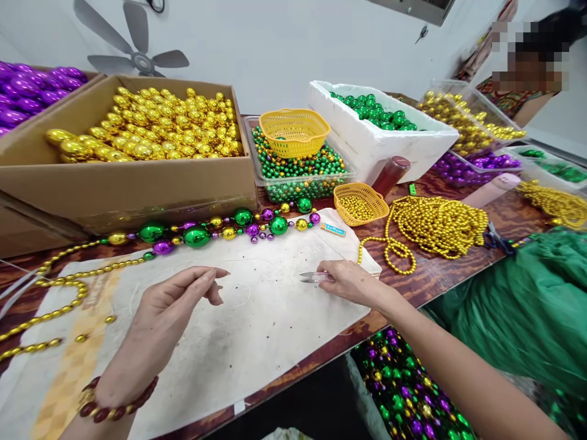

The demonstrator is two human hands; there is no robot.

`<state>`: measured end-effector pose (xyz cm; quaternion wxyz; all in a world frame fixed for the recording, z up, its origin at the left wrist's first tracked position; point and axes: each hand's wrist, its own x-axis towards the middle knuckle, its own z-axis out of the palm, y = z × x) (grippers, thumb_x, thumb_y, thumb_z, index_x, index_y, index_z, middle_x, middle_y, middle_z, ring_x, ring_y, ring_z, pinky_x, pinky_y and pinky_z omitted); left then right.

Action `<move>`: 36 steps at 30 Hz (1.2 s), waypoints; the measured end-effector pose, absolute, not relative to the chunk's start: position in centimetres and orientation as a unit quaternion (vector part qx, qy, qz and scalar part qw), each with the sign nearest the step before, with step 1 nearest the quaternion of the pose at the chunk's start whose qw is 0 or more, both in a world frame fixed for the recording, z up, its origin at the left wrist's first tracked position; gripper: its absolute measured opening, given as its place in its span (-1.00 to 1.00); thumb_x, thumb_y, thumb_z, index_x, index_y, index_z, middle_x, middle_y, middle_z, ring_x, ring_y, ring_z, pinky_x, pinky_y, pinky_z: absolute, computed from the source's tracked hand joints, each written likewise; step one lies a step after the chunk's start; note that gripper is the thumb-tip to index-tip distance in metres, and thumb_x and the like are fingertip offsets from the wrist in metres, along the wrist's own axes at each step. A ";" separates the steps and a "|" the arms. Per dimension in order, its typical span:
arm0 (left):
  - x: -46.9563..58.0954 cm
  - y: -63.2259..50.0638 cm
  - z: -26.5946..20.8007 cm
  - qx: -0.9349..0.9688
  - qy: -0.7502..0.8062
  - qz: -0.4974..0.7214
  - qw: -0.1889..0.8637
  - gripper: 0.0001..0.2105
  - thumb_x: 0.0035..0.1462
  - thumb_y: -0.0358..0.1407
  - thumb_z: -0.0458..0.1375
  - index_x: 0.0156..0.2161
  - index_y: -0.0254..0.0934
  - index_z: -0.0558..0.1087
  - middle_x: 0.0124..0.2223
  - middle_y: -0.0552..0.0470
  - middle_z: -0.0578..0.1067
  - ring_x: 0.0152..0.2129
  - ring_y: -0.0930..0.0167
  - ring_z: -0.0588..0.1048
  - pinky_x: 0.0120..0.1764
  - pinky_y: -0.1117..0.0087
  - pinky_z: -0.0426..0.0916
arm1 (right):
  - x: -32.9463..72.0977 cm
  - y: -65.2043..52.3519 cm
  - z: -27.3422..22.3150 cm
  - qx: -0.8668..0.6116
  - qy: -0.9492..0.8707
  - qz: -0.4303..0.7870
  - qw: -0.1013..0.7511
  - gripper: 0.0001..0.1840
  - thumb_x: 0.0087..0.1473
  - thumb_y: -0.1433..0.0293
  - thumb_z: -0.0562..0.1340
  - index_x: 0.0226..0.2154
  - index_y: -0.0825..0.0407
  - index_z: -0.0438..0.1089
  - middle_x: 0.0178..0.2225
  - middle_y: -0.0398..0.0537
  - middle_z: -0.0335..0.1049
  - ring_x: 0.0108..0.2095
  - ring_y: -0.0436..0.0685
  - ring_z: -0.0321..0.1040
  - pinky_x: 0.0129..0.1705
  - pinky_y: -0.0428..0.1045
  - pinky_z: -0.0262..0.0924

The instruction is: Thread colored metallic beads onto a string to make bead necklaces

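My left hand point(172, 315), with a beaded bracelet at the wrist, hovers over the white cloth point(275, 324). Its thumb and forefinger press together; whatever sits between them is too fine to make out. On the right, my right hand point(346, 281) grips a pair of thread snips point(314, 277), blades pointing left across the cloth. Behind both hands lies a bead necklace point(197, 236) of green, gold and purple balls, joined to a gold bead chain point(68, 293) at the left. Two loose gold beads point(81, 338) rest left of my left hand.
A cardboard box point(137, 183) of gold beads, a clear bin point(302, 189) and a foam box point(385, 146) line the back. A small yellow basket point(360, 214), a red-brown bottle point(391, 176) and coiled gold chains point(435, 232) stand right. Another person point(532, 104) is at far right.
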<state>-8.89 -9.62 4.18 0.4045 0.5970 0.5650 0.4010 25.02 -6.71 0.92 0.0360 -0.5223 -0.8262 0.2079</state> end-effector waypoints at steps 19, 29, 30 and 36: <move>-11.6 -12.5 1.5 0.318 0.612 0.566 0.451 -0.85 0.05 -0.19 0.28 -0.32 -0.22 0.59 -0.12 -0.04 0.57 -0.01 0.25 0.40 -0.01 0.26 0.23 | 18.6 -8.4 1.1 -0.443 -0.858 0.250 0.072 -0.78 0.28 0.32 0.11 -0.19 0.06 0.42 -0.31 -0.04 0.50 -0.34 0.07 0.41 -0.32 -0.09 0.16; -13.6 -14.6 0.7 0.165 0.572 0.649 0.473 -0.85 0.04 -0.23 0.30 -0.26 -0.20 0.58 -0.01 0.05 0.51 0.00 0.39 0.35 -0.14 0.39 0.23 | 7.7 -10.2 2.4 -0.389 -0.892 0.221 0.067 -0.79 0.25 0.35 0.13 -0.12 0.07 0.40 -0.22 -0.01 0.51 -0.31 0.17 0.47 -0.38 -0.01 0.20; -13.6 -14.7 0.7 0.161 0.570 0.650 0.476 -0.85 0.03 -0.23 0.30 -0.27 -0.20 0.58 -0.03 0.05 0.52 -0.02 0.39 0.36 -0.14 0.39 0.23 | 7.1 -10.2 2.4 -0.388 -0.894 0.214 0.069 -0.78 0.25 0.35 0.13 -0.12 0.07 0.40 -0.21 0.00 0.51 -0.32 0.18 0.47 -0.39 -0.01 0.20; -13.3 -15.5 0.7 0.171 0.552 0.664 0.474 -0.86 0.04 -0.24 0.30 -0.28 -0.22 0.59 -0.08 0.04 0.53 -0.07 0.39 0.38 -0.11 0.37 0.26 | 3.8 -10.2 2.9 -0.376 -0.905 0.185 0.074 -0.77 0.27 0.36 0.09 -0.11 0.09 0.38 -0.23 0.01 0.50 -0.34 0.20 0.48 -0.44 0.02 0.24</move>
